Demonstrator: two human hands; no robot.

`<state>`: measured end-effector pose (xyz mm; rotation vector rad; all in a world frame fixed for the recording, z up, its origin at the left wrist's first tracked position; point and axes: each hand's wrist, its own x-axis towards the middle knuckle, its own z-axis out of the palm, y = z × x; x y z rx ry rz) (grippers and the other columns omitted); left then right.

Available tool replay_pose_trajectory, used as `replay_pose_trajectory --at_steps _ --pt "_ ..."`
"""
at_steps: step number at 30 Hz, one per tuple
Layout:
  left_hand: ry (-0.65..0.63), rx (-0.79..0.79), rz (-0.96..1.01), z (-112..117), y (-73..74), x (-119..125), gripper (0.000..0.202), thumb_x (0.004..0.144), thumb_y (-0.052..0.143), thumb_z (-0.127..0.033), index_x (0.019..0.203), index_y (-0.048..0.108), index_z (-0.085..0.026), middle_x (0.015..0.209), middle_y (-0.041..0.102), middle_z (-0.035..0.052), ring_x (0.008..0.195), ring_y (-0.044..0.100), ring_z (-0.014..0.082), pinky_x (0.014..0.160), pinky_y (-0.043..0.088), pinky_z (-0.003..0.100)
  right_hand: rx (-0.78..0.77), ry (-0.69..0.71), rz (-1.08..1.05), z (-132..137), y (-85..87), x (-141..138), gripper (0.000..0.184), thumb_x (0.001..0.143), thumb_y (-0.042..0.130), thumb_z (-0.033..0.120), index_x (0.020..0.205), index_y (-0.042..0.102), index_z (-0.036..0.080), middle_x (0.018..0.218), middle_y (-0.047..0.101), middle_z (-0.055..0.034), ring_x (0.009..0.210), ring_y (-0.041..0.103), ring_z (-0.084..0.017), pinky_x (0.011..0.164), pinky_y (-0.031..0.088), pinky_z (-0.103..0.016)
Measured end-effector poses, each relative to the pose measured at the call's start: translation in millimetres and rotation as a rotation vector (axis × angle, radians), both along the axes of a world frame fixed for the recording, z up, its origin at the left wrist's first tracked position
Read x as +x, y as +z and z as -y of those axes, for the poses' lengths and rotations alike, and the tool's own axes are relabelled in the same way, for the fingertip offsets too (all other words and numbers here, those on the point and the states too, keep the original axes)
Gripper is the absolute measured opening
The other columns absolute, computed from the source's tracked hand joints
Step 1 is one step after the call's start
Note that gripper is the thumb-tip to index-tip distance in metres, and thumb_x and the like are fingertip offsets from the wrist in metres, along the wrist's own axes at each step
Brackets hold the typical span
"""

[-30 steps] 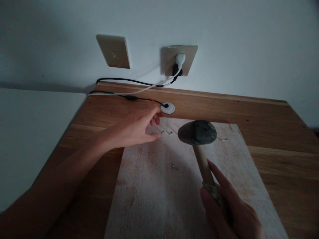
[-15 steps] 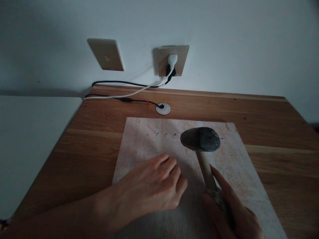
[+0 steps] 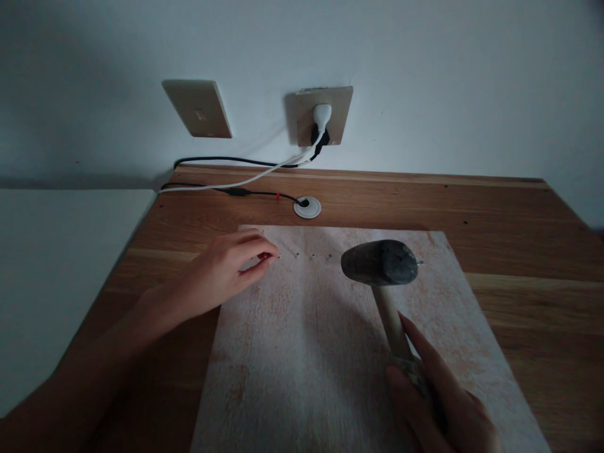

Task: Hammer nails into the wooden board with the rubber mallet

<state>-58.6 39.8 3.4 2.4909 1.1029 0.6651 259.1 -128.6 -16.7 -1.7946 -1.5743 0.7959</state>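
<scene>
My right hand (image 3: pixel 441 402) grips the wooden handle of a rubber mallet (image 3: pixel 377 263), whose dark head is raised over the right part of a pale, reddish-streaked board (image 3: pixel 283 352). At the board's upper left, my left hand (image 3: pixel 236 267) pinches a small nail (image 3: pixel 279 257) between thumb and forefinger; most of it is hidden by the fingertips. To the right of those fingers several nails (image 3: pixel 313 256) stand in a row across the board. Another nail (image 3: pixel 420 262) shows just past the mallet head.
The board lies on a brown wooden tabletop (image 3: pixel 519 251). Behind are a cable grommet (image 3: pixel 307 207), a black cable (image 3: pixel 221 158), a white cable (image 3: pixel 226 187) and a wall socket (image 3: pixel 340 104) with plugs. A white panel (image 3: pixel 70 251) borders the left side.
My left hand has moved from the board's middle up and left, its loosely curled fingers now pinching at the left end of the nail row. The mallet stays nearly still in my right hand.
</scene>
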Motion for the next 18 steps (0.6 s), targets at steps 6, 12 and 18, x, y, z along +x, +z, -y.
replay_pose_trajectory --at_steps 6,12,18 --pt "-0.037 0.023 -0.051 -4 -2.8 -2 0.015 0.104 0.057 -0.018 0.099 0.072 -0.019 0.093 0.076 0.0018 0.082 0.072 0.0153 0.076 0.052 0.027 -0.024 -0.037 0.050 0 0.0 -3 0.055 0.107 0.057 0.041 0.160 0.062 0.025 0.060 0.074 0.0001 0.046 0.074 -0.024 0.042 0.061 -0.029" --pt "-0.037 -0.016 -0.090 -7 -1.4 -3 0.014 0.101 0.059 -0.016 0.098 0.072 -0.020 0.089 0.077 -0.0004 0.078 0.071 0.0142 0.074 0.050 0.027 -0.053 -0.057 0.083 0 2.8 -6 0.055 0.108 0.056 0.044 0.158 0.063 0.021 0.059 0.072 0.0013 0.044 0.072 -0.021 0.044 0.062 -0.027" --pt "-0.023 -0.074 -0.098 -14 3.6 2 0.014 0.097 0.062 -0.012 0.093 0.073 -0.019 0.087 0.075 -0.0011 0.075 0.069 0.0135 0.071 0.048 0.026 -0.089 -0.053 0.075 -2 3.4 -4 0.057 0.108 0.055 0.044 0.160 0.061 0.020 0.061 0.073 -0.0002 0.048 0.074 -0.023 0.049 0.064 -0.029"
